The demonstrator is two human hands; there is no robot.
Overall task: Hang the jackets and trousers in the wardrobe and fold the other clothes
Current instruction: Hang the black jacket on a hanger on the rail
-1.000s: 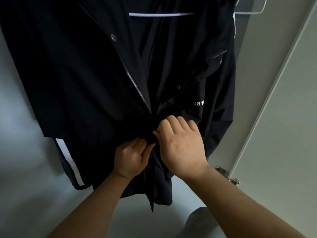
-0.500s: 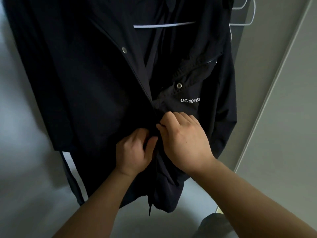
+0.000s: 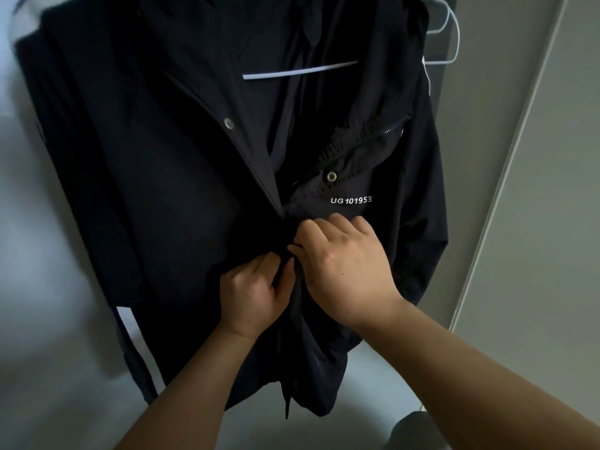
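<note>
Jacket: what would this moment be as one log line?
jacket: on hanger, top open | left grip: pinches front edge | right grip: pinches facing edge | step: likely closing front

A black jacket point(image 3: 168, 177) hangs on a white hanger point(image 3: 302, 70), front apparently part-open above the waist.

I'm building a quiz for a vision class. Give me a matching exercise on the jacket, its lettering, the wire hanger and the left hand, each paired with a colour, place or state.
Things:
1. jacket
2. lettering
3. wire hanger
4. left hand

Descriptions:
A. pale, top right corner
B. grips the front edge, beside the right hand
C. black, hanging, front partly open
D. white, just above the right hand

Pairs: 1-C, 2-D, 3-A, 4-B
</note>
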